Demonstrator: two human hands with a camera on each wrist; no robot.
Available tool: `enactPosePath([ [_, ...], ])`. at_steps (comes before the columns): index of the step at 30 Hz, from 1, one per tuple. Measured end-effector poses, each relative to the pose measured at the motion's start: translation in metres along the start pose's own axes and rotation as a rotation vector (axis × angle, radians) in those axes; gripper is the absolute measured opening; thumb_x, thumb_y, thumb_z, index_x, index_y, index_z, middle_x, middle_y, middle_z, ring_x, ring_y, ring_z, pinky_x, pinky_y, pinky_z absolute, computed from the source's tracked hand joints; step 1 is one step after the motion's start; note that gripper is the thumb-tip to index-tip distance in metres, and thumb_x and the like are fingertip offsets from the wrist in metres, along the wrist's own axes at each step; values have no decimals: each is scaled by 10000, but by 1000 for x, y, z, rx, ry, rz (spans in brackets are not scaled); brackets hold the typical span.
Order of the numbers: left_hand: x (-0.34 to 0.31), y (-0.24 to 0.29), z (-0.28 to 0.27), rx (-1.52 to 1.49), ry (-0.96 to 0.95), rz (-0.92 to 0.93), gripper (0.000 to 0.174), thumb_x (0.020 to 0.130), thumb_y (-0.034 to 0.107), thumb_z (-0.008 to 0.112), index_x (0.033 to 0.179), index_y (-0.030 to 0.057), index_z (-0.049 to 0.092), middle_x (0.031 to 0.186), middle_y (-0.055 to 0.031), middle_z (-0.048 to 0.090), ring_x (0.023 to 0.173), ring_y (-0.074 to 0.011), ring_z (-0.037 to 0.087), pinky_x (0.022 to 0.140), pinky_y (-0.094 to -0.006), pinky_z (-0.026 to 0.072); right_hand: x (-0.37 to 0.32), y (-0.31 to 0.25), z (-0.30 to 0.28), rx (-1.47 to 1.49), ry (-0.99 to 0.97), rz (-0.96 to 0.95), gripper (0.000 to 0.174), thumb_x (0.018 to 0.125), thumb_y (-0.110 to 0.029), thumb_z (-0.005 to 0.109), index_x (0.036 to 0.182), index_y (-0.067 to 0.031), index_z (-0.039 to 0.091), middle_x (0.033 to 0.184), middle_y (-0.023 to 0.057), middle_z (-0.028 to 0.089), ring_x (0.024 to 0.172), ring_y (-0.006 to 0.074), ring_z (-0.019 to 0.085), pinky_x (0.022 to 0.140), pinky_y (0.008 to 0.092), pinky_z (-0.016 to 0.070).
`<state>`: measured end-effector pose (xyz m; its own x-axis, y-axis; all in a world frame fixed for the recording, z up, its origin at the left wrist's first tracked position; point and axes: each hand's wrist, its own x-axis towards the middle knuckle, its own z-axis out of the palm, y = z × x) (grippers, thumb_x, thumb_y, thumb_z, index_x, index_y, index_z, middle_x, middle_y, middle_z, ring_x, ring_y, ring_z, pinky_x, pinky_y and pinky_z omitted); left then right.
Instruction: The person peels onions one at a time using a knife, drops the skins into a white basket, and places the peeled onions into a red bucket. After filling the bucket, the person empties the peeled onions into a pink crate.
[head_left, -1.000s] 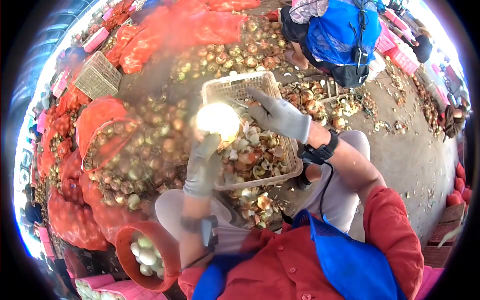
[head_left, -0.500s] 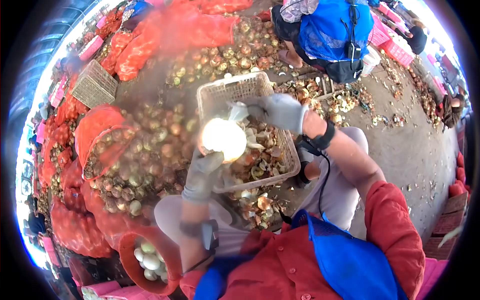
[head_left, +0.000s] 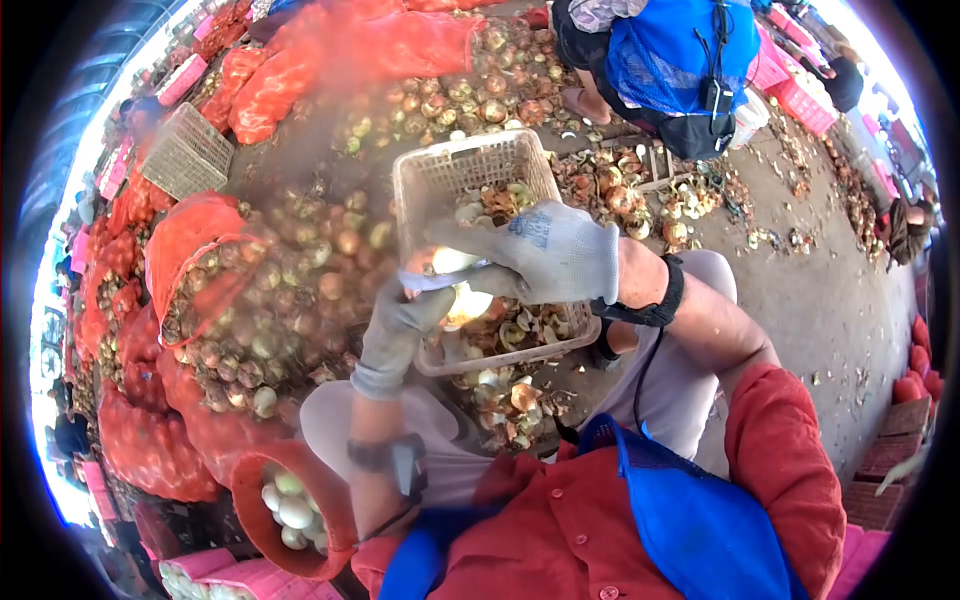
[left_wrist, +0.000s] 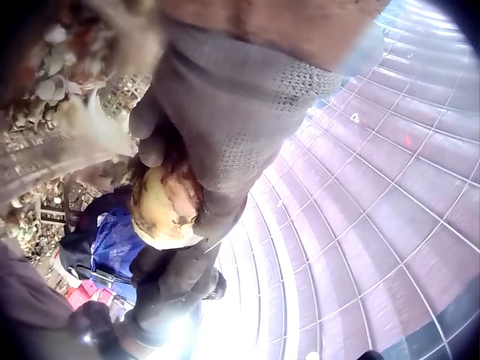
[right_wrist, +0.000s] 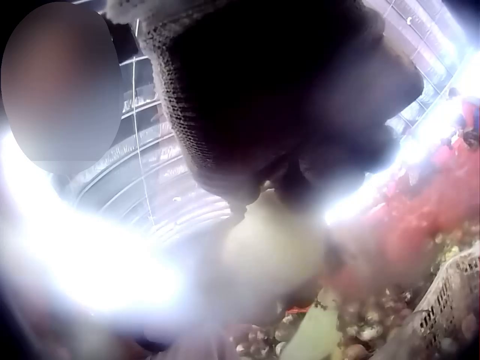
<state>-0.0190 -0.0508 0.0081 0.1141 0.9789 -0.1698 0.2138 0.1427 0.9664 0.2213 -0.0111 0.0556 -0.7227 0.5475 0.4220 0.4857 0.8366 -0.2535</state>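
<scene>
In the head view, my gloved left hand [head_left: 400, 325] grips an onion [head_left: 462, 300] over the basket from below; sunlight glares off the onion. The left wrist view has its pale flesh and brown torn skin [left_wrist: 166, 206] framed by the grey glove's fingers. My gloved right hand [head_left: 555, 250] is bent over the onion's top, fingers curled close to the left hand. A thin, pale, flat blade like a small knife's [head_left: 438, 279] lies across the onion at the right fingertips; its handle is hidden in the glove. The right wrist view is dark and blurred.
Under the hands stands a plastic basket [head_left: 577, 343] with onion skins. Loose onions [head_left: 330, 240] and red mesh sacks [head_left: 160, 430] lie to the left. A red bucket [head_left: 335, 475] of peeled onions is by the left knee. Another person in a blue vest [head_left: 675, 60] is ahead.
My right hand swung away to the right with a strip of peel, then came back left onto the onion. The left hand keeps its hold on the onion, nearly in place.
</scene>
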Motion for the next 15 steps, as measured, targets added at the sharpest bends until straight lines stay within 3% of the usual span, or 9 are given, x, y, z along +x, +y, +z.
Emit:
enactPosePath([
  [3, -1, -9, 1, -166, -107, -83, 460, 900, 53, 729, 1347, -6, 641, 1154, -41, 713, 1013, -117, 669, 843, -271, 548, -3, 18, 4, -51, -135, 116, 495, 952, -304, 690, 1401, -107, 621, 747, 93, 716, 698, 288, 722, 714, 437, 568],
  [5, -9, -6, 10, 33, -229, 306, 536, 868, 62, 736, 1386, -11, 614, 1161, -62, 709, 1020, -136, 673, 869, -274, 550, -10, 53, 22, -178, 45, 24, 438, 992, -327, 644, 1377, -118, 642, 733, 85, 718, 721, 293, 734, 737, 435, 554],
  [6, -9, -9, 12, 17, -284, 242, 600, 853, 68, 726, 1428, -17, 579, 1183, -81, 704, 1055, -160, 670, 924, -292, 544, -14, 48, 21, -180, 50, 63, 438, 992, -327, 644, 1377, -118, 642, 733, 85, 718, 721, 293, 734, 737, 435, 554],
  [8, -1, -11, 9, -92, -275, 186, 599, 860, 59, 703, 1438, -22, 566, 1189, -84, 702, 1056, -168, 675, 925, -301, 551, -4, 42, 9, 257, -48, 302, 427, 1028, -318, 591, 1397, -106, 620, 739, 111, 718, 734, 313, 738, 741, 436, 547],
  [9, 0, -11, 4, -187, -240, 129, 599, 868, 49, 680, 1448, -28, 554, 1195, -88, 701, 1057, -176, 679, 925, -309, 558, 0, 36, 2, 258, -66, 276, 427, 1028, -318, 591, 1397, -106, 620, 739, 111, 718, 734, 313, 738, 741, 436, 547],
  [10, 3, -15, 2, -317, -202, 140, 586, 873, 39, 651, 1447, -28, 550, 1199, -94, 699, 1000, -175, 700, 851, -296, 584, -1, 27, -6, 288, -46, 314, 437, 1037, -315, 575, 1408, -86, 603, 761, 131, 719, 733, 319, 736, 751, 439, 548],
  [11, 7, -20, -3, -319, -176, 148, 586, 873, 39, 651, 1447, -28, 550, 1199, -94, 699, 1000, -175, 700, 851, -296, 584, -4, 20, -10, 316, -25, 355, 447, 1047, -311, 558, 1420, -66, 587, 784, 152, 720, 732, 324, 733, 762, 443, 550],
  [12, 11, -23, -6, -343, -142, 111, 559, 880, 45, 647, 1427, -30, 561, 1194, -95, 700, 987, -172, 704, 838, -289, 588, -7, 16, -8, 303, 46, 222, 468, 1039, -308, 565, 1432, -55, 561, 840, 193, 716, 736, 346, 728, 747, 460, 559],
  [15, 5, -6, -3, -287, -154, 92, 490, 901, 94, 676, 1367, -31, 594, 1146, -81, 706, 980, -134, 688, 832, -270, 569, -5, -2, -12, 360, -46, 205, 502, 1017, -303, 595, 1453, -63, 528, 796, 201, 699, 730, 363, 723, 683, 476, 558],
])
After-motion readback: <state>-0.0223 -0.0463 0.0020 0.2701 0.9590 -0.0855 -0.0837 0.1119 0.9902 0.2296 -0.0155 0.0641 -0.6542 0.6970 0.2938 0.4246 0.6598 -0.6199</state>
